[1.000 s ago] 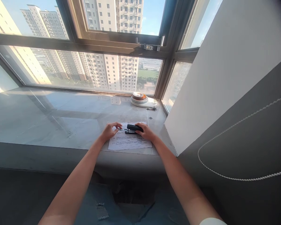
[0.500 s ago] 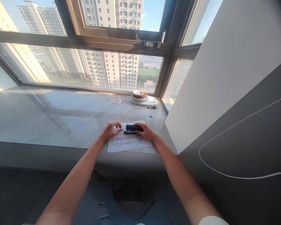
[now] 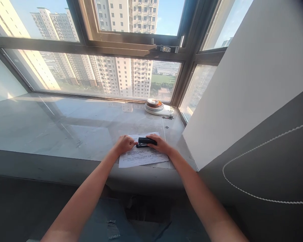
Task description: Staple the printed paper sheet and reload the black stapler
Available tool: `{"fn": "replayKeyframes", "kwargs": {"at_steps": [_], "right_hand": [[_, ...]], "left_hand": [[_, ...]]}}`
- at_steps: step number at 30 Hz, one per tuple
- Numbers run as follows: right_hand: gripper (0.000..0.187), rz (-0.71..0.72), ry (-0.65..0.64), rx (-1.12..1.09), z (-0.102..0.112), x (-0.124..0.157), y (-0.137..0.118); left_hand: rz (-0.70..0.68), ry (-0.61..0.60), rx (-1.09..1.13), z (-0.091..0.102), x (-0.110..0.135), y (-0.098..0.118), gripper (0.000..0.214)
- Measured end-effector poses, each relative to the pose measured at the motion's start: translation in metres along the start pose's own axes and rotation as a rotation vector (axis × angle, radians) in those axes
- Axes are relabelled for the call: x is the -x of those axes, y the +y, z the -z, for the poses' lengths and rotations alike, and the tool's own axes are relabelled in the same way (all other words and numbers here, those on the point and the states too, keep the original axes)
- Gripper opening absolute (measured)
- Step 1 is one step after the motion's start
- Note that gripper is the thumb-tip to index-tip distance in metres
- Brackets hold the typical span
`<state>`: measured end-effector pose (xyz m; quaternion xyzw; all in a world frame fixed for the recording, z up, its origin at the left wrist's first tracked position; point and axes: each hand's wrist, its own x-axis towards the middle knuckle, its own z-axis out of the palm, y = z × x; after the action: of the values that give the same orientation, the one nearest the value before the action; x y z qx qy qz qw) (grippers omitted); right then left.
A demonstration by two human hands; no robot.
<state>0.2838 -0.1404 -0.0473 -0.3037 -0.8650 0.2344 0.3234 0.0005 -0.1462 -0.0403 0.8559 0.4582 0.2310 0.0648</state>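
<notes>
Gripping a black stapler in the right hand, over printed sheets on the windowsill.
Holding the stapler at the sheets' far part, with top and base parted at the left end; curling the left hand closed right at that end, too small to tell whether pinching anything. With stacked plates farther back, near the window frame.

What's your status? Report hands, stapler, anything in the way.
Right hand grips black stapler. Left hand curled at its front end. Stapler open over printed paper. Stacked plates farther back, by window.
</notes>
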Motion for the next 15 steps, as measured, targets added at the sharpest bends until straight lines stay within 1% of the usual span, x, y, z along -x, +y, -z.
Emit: {"fn": "replayKeyframes", "kwargs": {"at_steps": [4,7,11,13,15], "right_hand": [[0.045,0.022,-0.009,0.012,-0.003,-0.002,0.0],[0.046,0.011,-0.01,0.019,-0.004,-0.005,-0.004],[0.046,-0.046,0.026,0.01,-0.004,-0.003,-0.014],[0.047,-0.087,0.038,-0.022,0.001,0.005,-0.017],[0.048,-0.141,0.06,-0.037,0.011,0.021,-0.019]], "left_hand": [[0.061,-0.053,-0.003,-0.001,-0.003,0.0,0.054],[0.082,-0.042,-0.001,-0.003,-0.005,-0.001,0.056],[0.1,0.021,-0.03,-0.001,-0.001,0.0,0.056],[0.137,0.089,-0.037,0.006,0.007,-0.004,0.053],[0.159,0.166,-0.049,0.017,0.021,-0.013,0.043]]}}
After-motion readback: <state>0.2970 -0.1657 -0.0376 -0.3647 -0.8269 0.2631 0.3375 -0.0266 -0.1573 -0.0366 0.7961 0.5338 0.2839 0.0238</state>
